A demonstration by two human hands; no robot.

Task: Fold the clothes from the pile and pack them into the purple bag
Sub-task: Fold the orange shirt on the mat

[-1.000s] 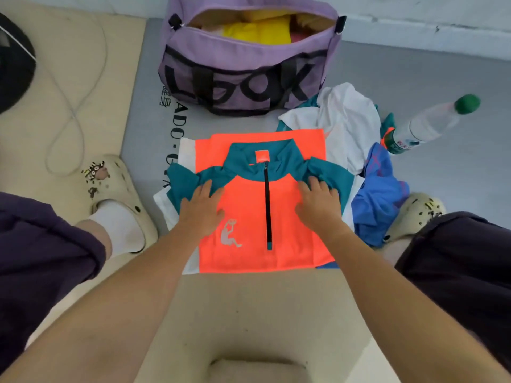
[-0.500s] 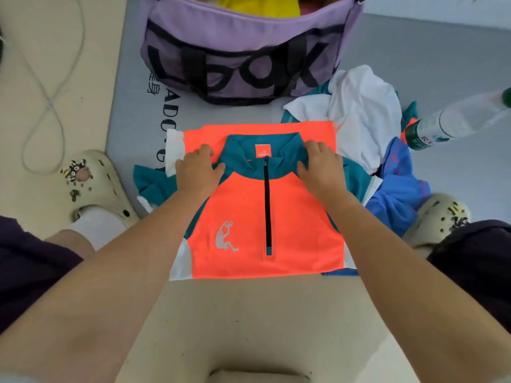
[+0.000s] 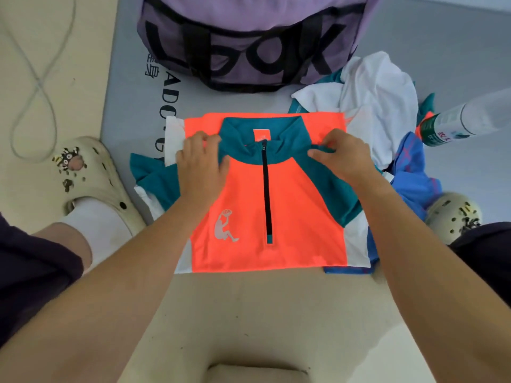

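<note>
An orange and teal zip-neck shirt [image 3: 265, 205] lies flat on the floor mat, collar toward the purple bag [image 3: 249, 42] beyond it. My left hand [image 3: 201, 167] pinches the shirt's left shoulder beside the collar. My right hand [image 3: 343, 158] pinches the right shoulder in the same way. The pile [image 3: 378, 100] of white, teal and blue clothes lies to the right of the shirt, partly under it. The bag's opening is out of frame.
A plastic bottle [image 3: 467, 120] lies on its side at the far right. My feet in cream clogs [image 3: 91, 183] [image 3: 453, 217] flank the shirt. A grey cable [image 3: 36, 87] loops on the beige floor at left. A grey mat [image 3: 127, 87] lies under bag and shirt.
Both hands slid from the shirt's chest up to the shoulders and now pinch the fabric by the collar. The view has tilted down, cutting off the bag's top.
</note>
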